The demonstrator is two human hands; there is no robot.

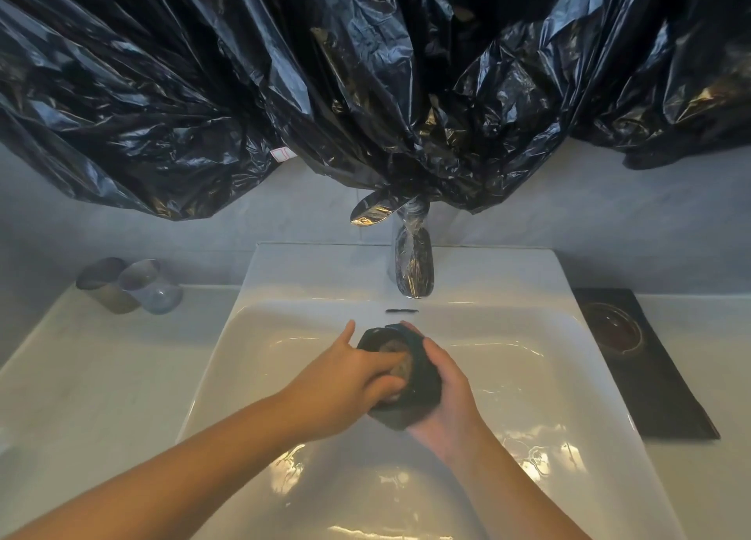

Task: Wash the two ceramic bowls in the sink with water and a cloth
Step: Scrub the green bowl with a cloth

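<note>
While the right hand (pixel 443 397) is cradling the dark bowl (pixel 424 381) from below and from its right side, with fingers curling up round the wall and over the far rim, the left hand (pixel 345 381) is reaching in from the left. Its thumb is sticking up clear of the rim, and its fingers are bending down onto a greyish cloth (pixel 396 356), which is filling the bowl's hollow. The dark bowl is being held tilted above the middle of the white sink (pixel 528 279), just near of the tap (pixel 412 267), with its mouth turning toward the left hand. It is looking black and glossy outside, with a faceted rather than smoothly round rim, and its wet wall is catching dull highlights. Water is glinting in ripples on the sink's floor near and right of the hands; whether the tap is running I cannot tell. A second bowl (pixel 613 332), dark brown and shiny with a paler rim, is sitting upright on a black mat (pixel 666 401) just right of the sink. Two cups (pixel 107 283) are standing side by side, touching, on the counter (pixel 101 377) at the far left. Black plastic sheeting (pixel 284 92) is hanging across the far wall, down to the tap.
</note>
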